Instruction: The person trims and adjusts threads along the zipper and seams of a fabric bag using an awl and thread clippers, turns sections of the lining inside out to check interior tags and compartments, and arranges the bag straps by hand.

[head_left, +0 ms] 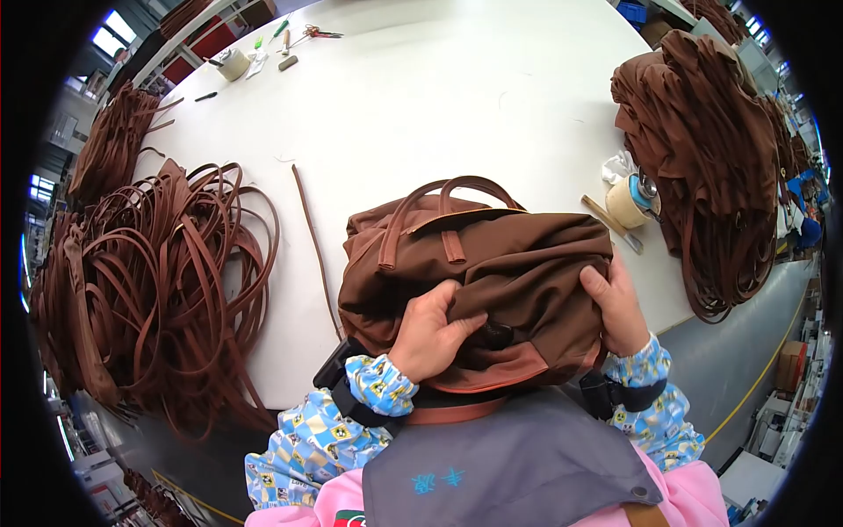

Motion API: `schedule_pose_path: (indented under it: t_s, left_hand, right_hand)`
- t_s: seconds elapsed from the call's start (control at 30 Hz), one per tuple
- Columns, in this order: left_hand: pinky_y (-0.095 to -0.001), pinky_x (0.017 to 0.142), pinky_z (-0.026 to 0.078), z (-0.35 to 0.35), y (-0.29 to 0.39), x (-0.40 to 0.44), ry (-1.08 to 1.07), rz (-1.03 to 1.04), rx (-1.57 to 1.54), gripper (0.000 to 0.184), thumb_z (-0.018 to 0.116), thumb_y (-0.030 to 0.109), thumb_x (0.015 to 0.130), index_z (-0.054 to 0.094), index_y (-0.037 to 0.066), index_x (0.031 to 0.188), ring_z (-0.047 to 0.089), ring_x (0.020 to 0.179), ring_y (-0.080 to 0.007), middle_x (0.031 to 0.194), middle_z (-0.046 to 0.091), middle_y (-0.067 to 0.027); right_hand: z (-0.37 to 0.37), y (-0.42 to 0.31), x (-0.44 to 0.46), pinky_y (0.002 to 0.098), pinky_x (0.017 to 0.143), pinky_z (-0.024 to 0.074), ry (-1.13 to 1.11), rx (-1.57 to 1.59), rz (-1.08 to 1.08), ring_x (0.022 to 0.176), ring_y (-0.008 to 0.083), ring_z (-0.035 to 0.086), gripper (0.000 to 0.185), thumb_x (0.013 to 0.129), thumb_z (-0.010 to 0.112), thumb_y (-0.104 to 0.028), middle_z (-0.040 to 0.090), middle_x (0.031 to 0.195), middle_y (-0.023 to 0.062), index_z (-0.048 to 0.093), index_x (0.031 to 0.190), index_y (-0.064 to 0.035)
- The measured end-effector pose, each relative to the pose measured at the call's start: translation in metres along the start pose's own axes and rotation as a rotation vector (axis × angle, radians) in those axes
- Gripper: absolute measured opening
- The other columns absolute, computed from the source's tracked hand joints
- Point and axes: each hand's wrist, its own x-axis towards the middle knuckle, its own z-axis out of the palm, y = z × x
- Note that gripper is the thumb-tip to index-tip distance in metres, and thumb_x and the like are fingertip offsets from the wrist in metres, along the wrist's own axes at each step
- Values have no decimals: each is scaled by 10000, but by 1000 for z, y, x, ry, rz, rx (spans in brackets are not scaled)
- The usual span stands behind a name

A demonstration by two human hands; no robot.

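A brown fabric handbag with reddish-brown leather handles and leather trim lies at the table's near edge, its side facing me creased. My left hand grips the fabric on the front, thumb pointing right and fingertips partly hidden in the folds. At the bag's right end, my right hand holds the side with its thumb on top; the other fingers are mostly hidden behind. Between the hands a small dark opening or black part shows in the fabric; I cannot tell which.
A tangled heap of brown leather straps lies left on the white table. Stacked brown bags stand at right, beside a glue pot and a brush. One thin strip lies left of the bag. Scissors are at the back.
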Motion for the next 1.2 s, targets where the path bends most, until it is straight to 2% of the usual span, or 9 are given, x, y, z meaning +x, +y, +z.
schedule_pose_path:
  t_s: [0.07, 0.17, 0.27, 0.37, 0.53, 0.6, 0.77, 0.97, 1.2]
  left_hand:
    - [-266, 796, 436, 7, -5, 6, 23, -2, -246, 267, 609, 60, 789, 538, -50, 1022, 554, 874, -148, 961, 614, -83]
    - [-271, 778, 442, 13, -3, 14, 37, -31, -552, 235, 534, 51, 843, 541, -57, 1052, 556, 873, -144, 1007, 606, -71]
    - [-298, 793, 456, 9, -4, 21, -45, -202, -786, 253, 513, 116, 874, 544, -73, 1040, 580, 854, -173, 983, 607, -104]
    - [-333, 797, 470, 12, 3, 23, 8, -309, -999, 275, 500, 124, 884, 532, -112, 1020, 597, 849, -215, 977, 603, -147]
    - [-369, 789, 489, 12, 6, 26, 18, -427, -1104, 275, 492, 107, 887, 516, -135, 1015, 603, 848, -245, 985, 592, -180]
    - [-351, 764, 496, 12, 5, 27, 23, -456, -1081, 252, 497, 96, 883, 531, -124, 1000, 607, 825, -237, 962, 600, -168]
    - [-323, 727, 495, 11, 6, 27, 33, -473, -1012, 219, 515, 97, 871, 566, -104, 941, 607, 788, -205, 908, 614, -144]
    - [-290, 681, 481, 13, 6, 27, 5, -471, -849, 174, 563, 91, 838, 594, -72, 889, 594, 733, -161, 852, 621, -97]
    - [-273, 656, 453, 14, 8, 26, 13, -405, -752, 195, 582, 98, 808, 595, -74, 899, 569, 714, -133, 839, 610, -68]
  right_hand:
    - [6, -11, -10, 335, 803, 435, 326, -846, -589, 939, 188, 515, 488, 753, 687, -243, 523, 1072, 127, 463, 1126, -23]
    - [32, -41, -34, 337, 758, 426, 34, -1147, -1023, 836, 213, 519, 405, 670, 728, -199, 549, 926, 100, 534, 994, -52]
    - [44, -30, -30, 332, 670, 421, -402, -1380, -843, 688, 229, 534, 359, 623, 741, -247, 566, 707, 16, 571, 890, -77]
    - [38, -22, -23, 325, 631, 407, -236, -1339, -552, 643, 208, 537, 374, 626, 734, -264, 577, 684, 0, 576, 911, -82]
    - [42, -21, -18, 331, 557, 408, -183, -1351, -527, 556, 213, 545, 408, 629, 728, -271, 570, 583, -7, 576, 961, -89]
    - [47, -25, -13, 348, 484, 405, -188, -1447, -368, 522, 229, 559, 293, 665, 698, -251, 558, 533, 17, 601, 907, -117]
    - [46, -15, 5, 367, 472, 411, -179, -1446, -488, 549, 264, 572, 65, 734, 627, -172, 552, 548, 90, 607, 725, -110]
    - [22, -15, 22, 237, 480, 343, -545, -644, 178, 524, 70, 416, 153, 841, 558, -138, 479, 578, -13, 549, 755, -11]
    - [20, -16, 24, 186, 484, 286, -552, -406, 379, 566, 14, 340, 165, 880, 514, -145, 418, 636, -73, 531, 774, -20]
